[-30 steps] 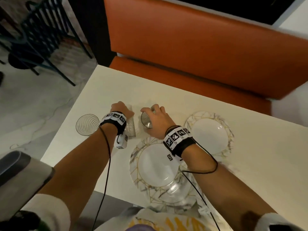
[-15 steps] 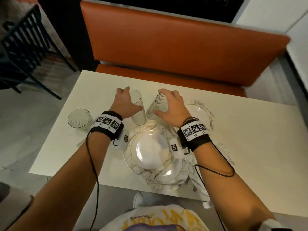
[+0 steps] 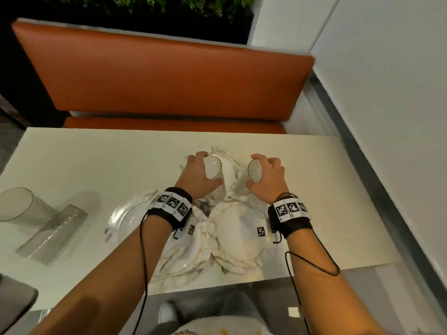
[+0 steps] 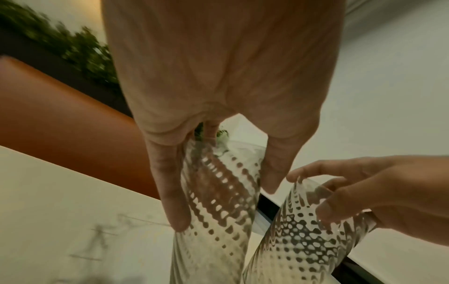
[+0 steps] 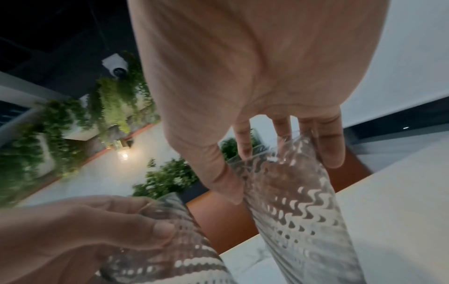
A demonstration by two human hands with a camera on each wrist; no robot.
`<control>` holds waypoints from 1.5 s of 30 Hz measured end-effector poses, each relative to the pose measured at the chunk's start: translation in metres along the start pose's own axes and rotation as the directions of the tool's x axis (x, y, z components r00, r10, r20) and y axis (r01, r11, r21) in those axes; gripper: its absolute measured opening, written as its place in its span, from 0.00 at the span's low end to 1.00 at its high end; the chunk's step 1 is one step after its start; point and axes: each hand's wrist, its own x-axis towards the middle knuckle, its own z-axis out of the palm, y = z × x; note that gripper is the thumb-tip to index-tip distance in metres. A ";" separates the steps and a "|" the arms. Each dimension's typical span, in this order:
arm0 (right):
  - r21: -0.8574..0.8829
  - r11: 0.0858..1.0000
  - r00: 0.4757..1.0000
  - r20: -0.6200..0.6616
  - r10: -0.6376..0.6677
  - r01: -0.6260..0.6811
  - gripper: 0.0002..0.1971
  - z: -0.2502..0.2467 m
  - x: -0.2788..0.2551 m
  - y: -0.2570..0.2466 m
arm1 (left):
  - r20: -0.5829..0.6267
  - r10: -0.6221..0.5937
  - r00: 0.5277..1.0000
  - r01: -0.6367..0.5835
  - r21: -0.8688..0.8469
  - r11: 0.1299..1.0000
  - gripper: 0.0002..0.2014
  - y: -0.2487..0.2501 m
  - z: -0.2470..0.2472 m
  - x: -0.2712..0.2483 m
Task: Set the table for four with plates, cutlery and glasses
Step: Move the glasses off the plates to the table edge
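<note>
Two ribbed glasses held above the pale worktop (image 3: 96,160)

The left hand (image 3: 196,176) grips one clear ribbed glass (image 3: 215,175); the right hand (image 3: 268,176) grips another ribbed glass (image 3: 251,176).

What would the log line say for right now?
left hand: grips ribbed glass | right hand: grips second glass | third glass: on table

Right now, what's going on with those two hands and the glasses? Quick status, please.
Left hand grips one ribbed glass; right hand grips another. Both glasses off the table, above the plates. A third glass stands far left. Nothing in the way.
</note>
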 end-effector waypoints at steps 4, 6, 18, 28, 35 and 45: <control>-0.027 0.988 0.988 -0.041 0.148 -0.149 0.37 -0.034 0.025 0.085 | 0.062 0.035 0.997 -0.038 0.047 0.998 0.44 0.051 0.063 0.034; -0.036 0.978 0.978 -0.038 0.204 -0.205 0.37 -0.051 0.039 0.127 | 0.089 0.041 0.995 -0.045 0.046 0.998 0.44 0.079 0.096 0.051; -0.092 0.971 0.975 -0.034 0.217 -0.220 0.44 -0.135 0.149 0.290 | 0.118 0.002 0.993 -0.013 0.094 0.995 0.52 0.191 0.264 0.142; 0.006 0.951 0.945 -0.109 0.307 -0.308 0.53 -0.176 0.222 0.347 | 0.120 0.044 0.992 -0.065 0.179 0.982 0.48 0.245 0.340 0.207; 0.110 0.933 0.862 -0.357 0.360 -0.344 0.47 -0.171 0.216 0.353 | 0.120 0.071 0.990 -0.096 0.224 0.970 0.48 0.262 0.362 0.232; 0.186 0.940 0.890 -0.314 0.332 -0.285 0.35 -0.187 0.231 0.356 | 0.208 0.093 0.974 -0.139 0.220 0.966 0.52 0.285 0.373 0.258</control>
